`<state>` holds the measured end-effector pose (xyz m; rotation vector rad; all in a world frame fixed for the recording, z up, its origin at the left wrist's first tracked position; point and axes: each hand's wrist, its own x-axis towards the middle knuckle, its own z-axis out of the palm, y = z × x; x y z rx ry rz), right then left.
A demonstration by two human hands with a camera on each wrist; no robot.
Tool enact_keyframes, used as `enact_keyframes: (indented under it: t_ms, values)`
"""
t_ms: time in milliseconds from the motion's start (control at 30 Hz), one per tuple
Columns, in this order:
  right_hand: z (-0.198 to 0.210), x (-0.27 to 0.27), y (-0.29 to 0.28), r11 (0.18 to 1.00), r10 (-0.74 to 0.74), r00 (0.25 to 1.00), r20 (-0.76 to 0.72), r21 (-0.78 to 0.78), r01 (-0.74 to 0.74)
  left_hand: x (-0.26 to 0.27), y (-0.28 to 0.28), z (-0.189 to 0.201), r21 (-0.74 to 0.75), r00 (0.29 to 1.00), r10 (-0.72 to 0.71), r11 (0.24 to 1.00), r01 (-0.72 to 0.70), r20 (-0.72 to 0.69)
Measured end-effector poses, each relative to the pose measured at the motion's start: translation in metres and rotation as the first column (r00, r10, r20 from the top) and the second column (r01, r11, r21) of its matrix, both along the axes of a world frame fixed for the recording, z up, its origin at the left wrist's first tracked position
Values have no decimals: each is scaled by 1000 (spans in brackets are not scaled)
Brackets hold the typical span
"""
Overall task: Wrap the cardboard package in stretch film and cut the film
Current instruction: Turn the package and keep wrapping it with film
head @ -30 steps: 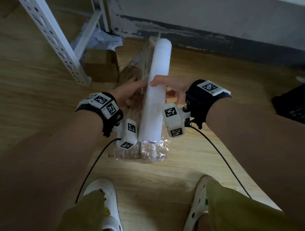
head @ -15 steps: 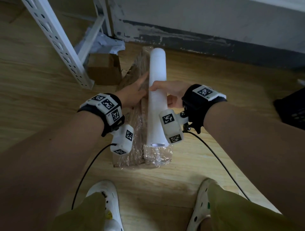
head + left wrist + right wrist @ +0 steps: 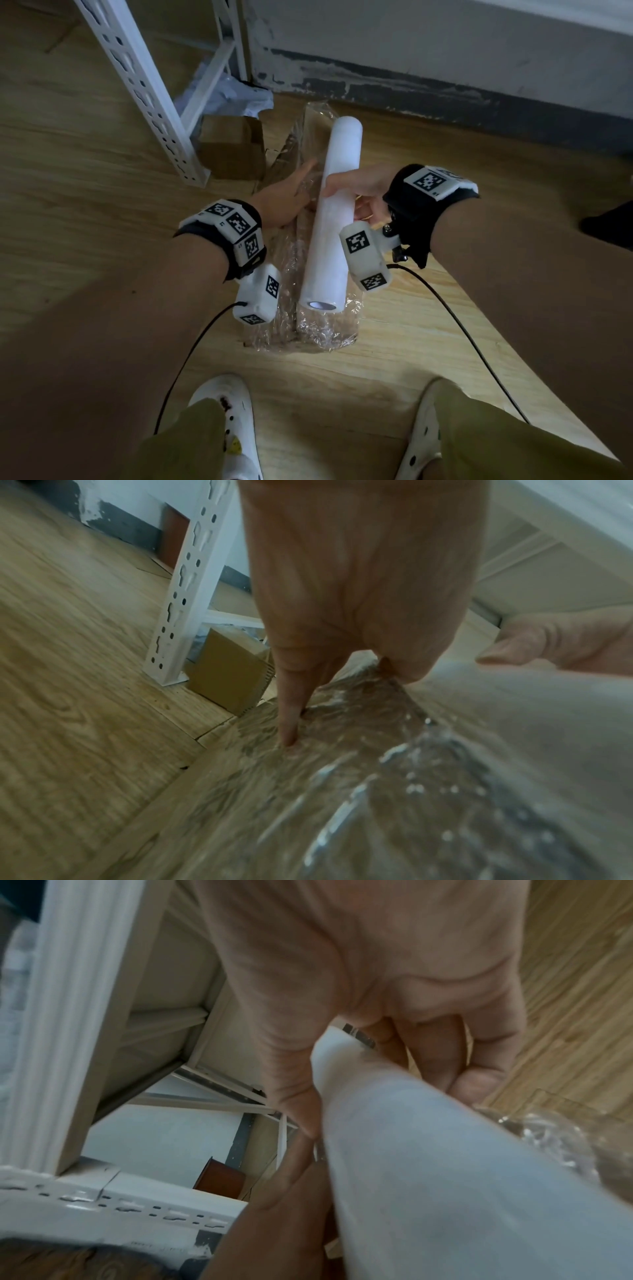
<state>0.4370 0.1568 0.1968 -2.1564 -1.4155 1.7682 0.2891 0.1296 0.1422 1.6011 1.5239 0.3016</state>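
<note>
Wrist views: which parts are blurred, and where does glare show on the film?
Left wrist view: the wooden floor is smeared by motion, and bright specks of glare sit on the clear stretch film over the cardboard package. Right wrist view: the white film roll is soft and out of focus. Head view: dim, with dark forearms.

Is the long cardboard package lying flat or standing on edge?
On edge: the film-covered long cardboard package rises narrow from the wooden floor.

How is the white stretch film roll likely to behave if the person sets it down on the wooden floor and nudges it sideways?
The stretch film roll is a long, smooth cylinder, so it would probably roll freely. It looks stiff: the right hand grips it mid-length without sag. Film trailing onto the cardboard package might check its travel.
</note>
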Motion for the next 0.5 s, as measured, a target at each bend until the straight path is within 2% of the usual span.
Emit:
enact_keyframes:
  t_ms: [233, 500]
  values:
    - [0, 1, -1, 994, 44, 992, 116, 96, -55, -2, -4, 5, 56, 997, 15, 998, -10, -79]
    - [-14, 3, -9, 995, -91, 995, 34, 37, 90, -18, -2, -9, -3, 998, 70, 998, -70, -9]
